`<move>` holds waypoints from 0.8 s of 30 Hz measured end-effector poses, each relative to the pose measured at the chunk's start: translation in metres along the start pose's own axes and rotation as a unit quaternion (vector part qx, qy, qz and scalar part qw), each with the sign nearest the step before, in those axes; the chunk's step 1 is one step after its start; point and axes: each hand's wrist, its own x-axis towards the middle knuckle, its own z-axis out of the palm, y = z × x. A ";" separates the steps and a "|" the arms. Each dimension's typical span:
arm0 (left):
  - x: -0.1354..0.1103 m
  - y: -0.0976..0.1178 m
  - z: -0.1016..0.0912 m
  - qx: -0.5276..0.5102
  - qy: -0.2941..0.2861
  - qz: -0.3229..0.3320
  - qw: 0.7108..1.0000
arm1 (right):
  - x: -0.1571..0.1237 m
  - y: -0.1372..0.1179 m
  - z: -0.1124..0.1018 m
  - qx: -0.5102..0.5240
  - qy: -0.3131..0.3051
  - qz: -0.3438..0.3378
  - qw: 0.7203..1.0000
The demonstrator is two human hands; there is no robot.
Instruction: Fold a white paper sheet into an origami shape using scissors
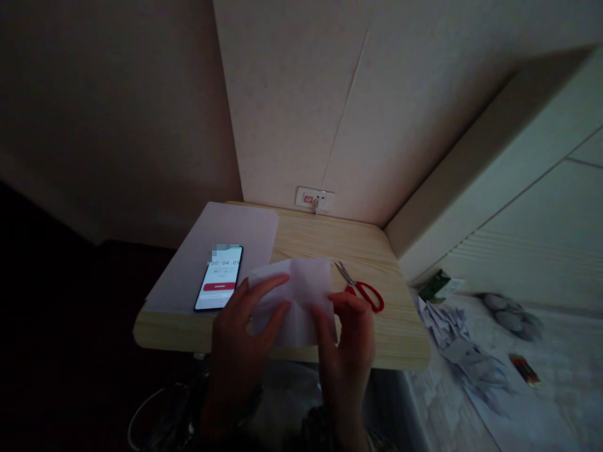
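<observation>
A creased, roughly square sheet of white paper (304, 282) is held up over the front of the small wooden table. My left hand (245, 326) grips its left side, thumb and index finger lying on the near face and the other fingers out of sight behind. On the right edge, my right hand (347, 333) pinches the paper between thumb and curled fingers. Scissors (362, 292) with red handles lie just beyond my right hand, blades pointing away to the left. To the left of the paper rests a phone (219, 279) with a lit timer screen.
Beneath the phone is a stack of white paper (188, 251). The wooden table (339, 235) stands against a wall with a socket (315, 199). At right, a bed (565, 376) carries paper scraps (471, 358), a green box (436, 285) and a small red packet (525, 369).
</observation>
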 end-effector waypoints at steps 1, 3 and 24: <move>0.000 0.001 0.000 0.005 -0.003 0.010 1.000 | -0.001 0.000 0.001 -0.006 0.001 -0.004 1.000; 0.001 0.002 0.000 0.011 -0.011 0.025 1.000 | -0.001 0.000 0.002 -0.018 0.002 -0.015 1.000; 0.013 0.002 -0.018 -0.273 -0.132 -0.194 0.933 | 0.029 0.009 -0.036 -0.045 -0.164 -0.100 0.980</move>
